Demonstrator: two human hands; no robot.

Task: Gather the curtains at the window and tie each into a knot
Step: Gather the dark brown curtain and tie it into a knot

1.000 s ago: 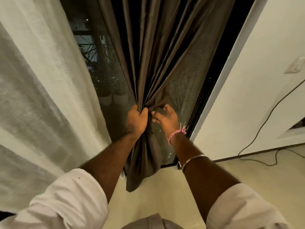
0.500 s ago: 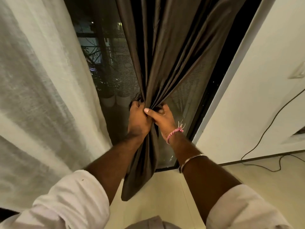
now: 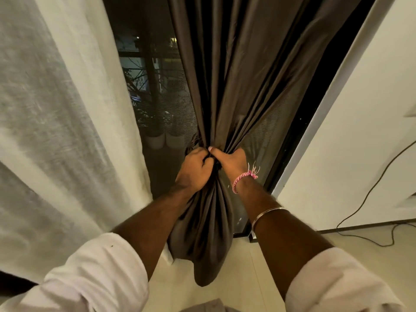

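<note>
Hands [image 3: 211,167] around bunched brown curtain [image 3: 236,86]

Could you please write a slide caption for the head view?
Both hands, left hand and right hand, bunch the dark brown curtain at the window.

The dark brown curtain [image 3: 236,91] is hung in front of the dark window [image 3: 153,104], and its folds are drawn together into one tight bunch at mid-height, where it is gripped. Above the bunch the pleats are fanned out upward; below it the fabric is left hanging as a loose, rounded tail above the floor. No knot is formed in it. The sheer white curtain [image 3: 56,131] is hung at the left, spread out and untied.
</note>
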